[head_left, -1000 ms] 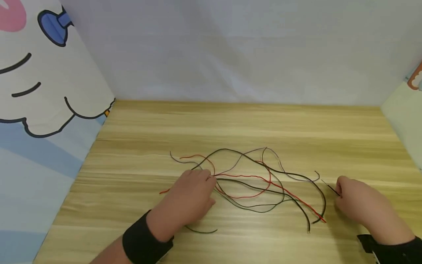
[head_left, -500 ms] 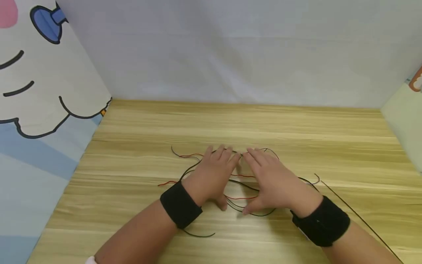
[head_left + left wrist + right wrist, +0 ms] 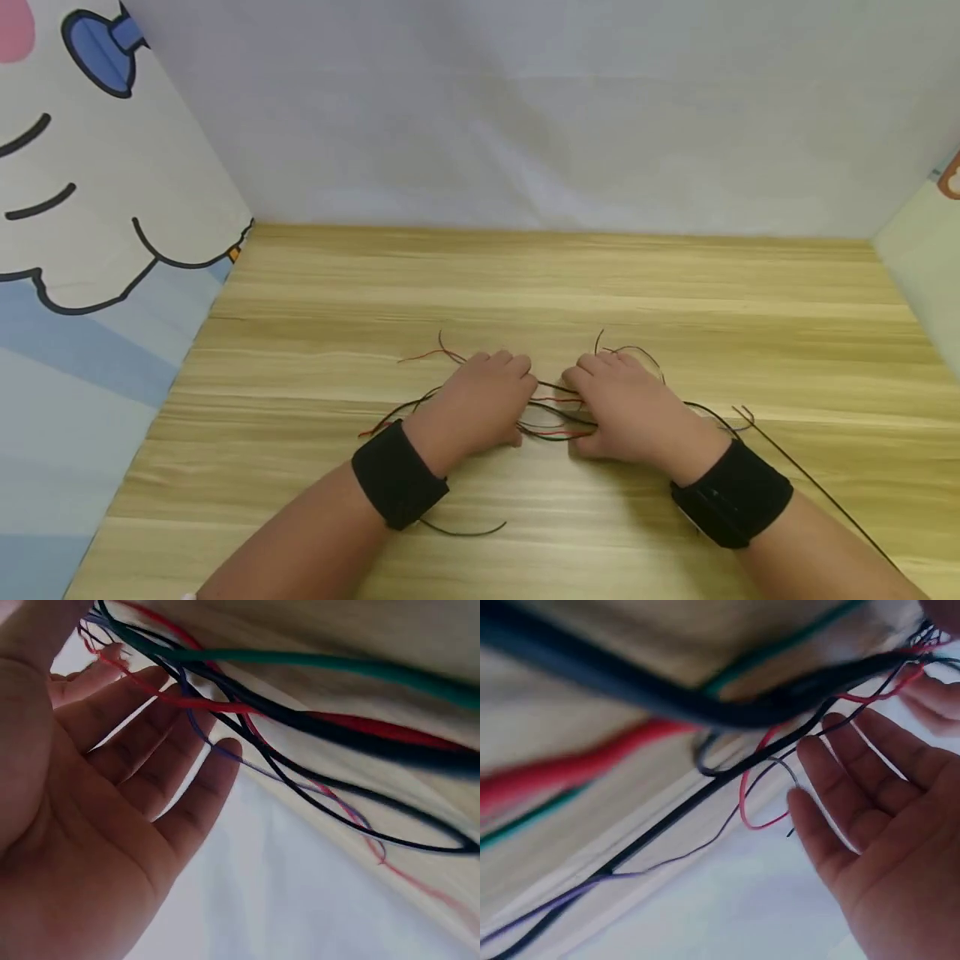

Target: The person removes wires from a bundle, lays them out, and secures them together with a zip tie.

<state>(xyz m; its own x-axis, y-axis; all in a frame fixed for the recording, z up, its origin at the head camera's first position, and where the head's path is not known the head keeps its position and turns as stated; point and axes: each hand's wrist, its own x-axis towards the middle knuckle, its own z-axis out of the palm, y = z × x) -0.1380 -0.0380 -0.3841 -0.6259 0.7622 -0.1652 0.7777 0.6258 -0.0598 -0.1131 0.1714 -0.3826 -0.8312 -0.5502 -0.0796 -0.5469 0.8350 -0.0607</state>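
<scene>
A loose bundle of thin wires lies across the table under both hands. In the head view a black wire [image 3: 557,410] and a red wire [image 3: 562,400] cross the gap between the hands. The left hand [image 3: 483,404] touches the bundle's left part, fingers lightly bent along its far side. The right hand [image 3: 626,408] does likewise on the right part. The left wrist view shows a green wire [image 3: 300,660] and a purple wire [image 3: 199,731] passing the fingertips. A thick red wire [image 3: 592,761] runs near the right wrist camera. Palms hide the bundle's middle stretches from above.
A straight dark wire [image 3: 817,487] lies apart at the right, partly beneath the right forearm. A wire end [image 3: 465,533] curves out near the left wristband [image 3: 399,475]. A white cloth wall [image 3: 555,117] bounds the wooden table [image 3: 555,275] at the back.
The right hand has let go of the straight dark wire and moved left onto the bundle. Both hands' fingers have bent and drawn nearer, pulling the wires closer together.
</scene>
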